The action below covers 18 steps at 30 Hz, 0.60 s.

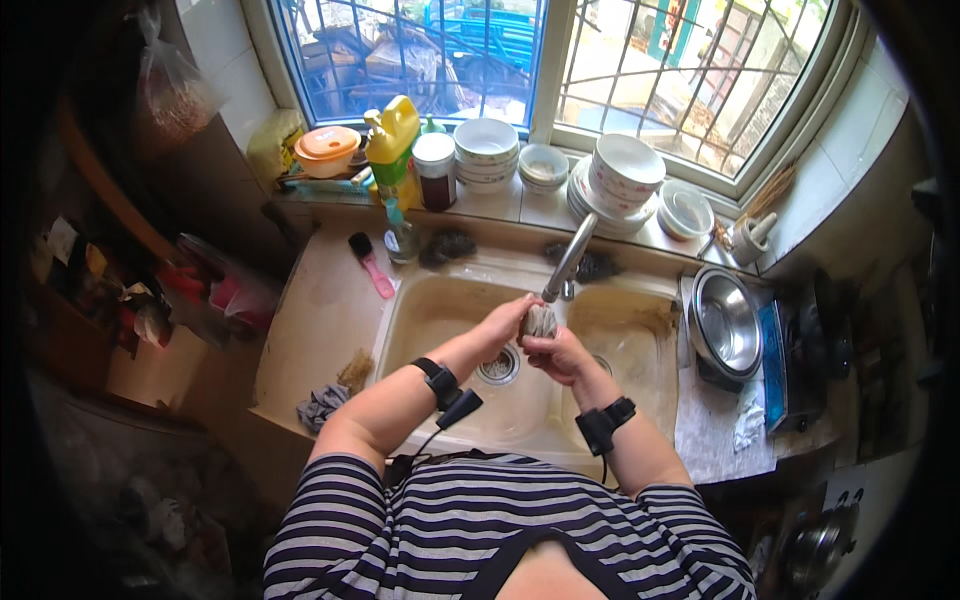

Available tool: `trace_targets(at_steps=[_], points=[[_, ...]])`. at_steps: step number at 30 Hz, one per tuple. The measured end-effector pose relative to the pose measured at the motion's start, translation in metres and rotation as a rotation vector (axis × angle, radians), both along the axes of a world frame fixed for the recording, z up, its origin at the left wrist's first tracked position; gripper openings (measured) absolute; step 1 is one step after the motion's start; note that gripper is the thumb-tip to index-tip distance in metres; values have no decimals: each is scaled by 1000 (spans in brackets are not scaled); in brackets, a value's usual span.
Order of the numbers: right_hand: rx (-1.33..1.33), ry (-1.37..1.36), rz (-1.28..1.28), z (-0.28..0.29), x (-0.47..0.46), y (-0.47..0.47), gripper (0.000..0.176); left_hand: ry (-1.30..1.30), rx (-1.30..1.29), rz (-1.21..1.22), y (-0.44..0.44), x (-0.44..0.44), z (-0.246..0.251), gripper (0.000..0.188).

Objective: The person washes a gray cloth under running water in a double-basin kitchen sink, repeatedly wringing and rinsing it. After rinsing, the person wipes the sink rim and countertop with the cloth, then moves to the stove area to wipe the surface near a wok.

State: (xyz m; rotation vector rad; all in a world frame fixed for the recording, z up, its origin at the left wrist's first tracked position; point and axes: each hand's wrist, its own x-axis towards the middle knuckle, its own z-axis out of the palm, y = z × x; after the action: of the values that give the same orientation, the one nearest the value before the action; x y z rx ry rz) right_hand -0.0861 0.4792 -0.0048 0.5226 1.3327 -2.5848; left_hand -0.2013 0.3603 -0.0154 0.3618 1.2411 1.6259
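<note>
A crumpled grey-beige cloth [540,322] is bunched between my two hands, just below the spout of the chrome faucet [570,259]. My left hand [514,322] grips it from the left, fingers near the spout's end. From the lower right, my right hand [559,354] closes around it with the thumb across its near side. Both hands are above the divider of a beige double-bowl sink [450,405]. In the left bowl, a metal drain strainer [499,367] shows under my left wrist. Whether water is running cannot be made out.
Left of the sink are a pink-handled brush [371,266], a clear pump bottle [401,240] and a grey rag [322,405]. Stacked bowls [486,154], a yellow jug [397,142] and plates [581,202] line the windowsill. Steel basins [724,322] stand at right.
</note>
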Motion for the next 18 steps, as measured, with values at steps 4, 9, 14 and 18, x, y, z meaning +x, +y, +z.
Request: trace_targets(at_steps=[4, 9, 14, 18], points=[[60, -124, 90, 9, -1, 23, 30, 1406, -122, -125, -20, -3, 31, 68], [-26, -139, 315, 20, -10, 25, 24, 1814, -39, -254, -23, 6, 51, 75], [193, -195, 363, 27, -22, 16, 20, 1876, -192, -129, -15, 8, 40, 46], [576, -159, 430, 33, -38, 15, 18, 1821, -323, -151, -7, 0, 26, 24]])
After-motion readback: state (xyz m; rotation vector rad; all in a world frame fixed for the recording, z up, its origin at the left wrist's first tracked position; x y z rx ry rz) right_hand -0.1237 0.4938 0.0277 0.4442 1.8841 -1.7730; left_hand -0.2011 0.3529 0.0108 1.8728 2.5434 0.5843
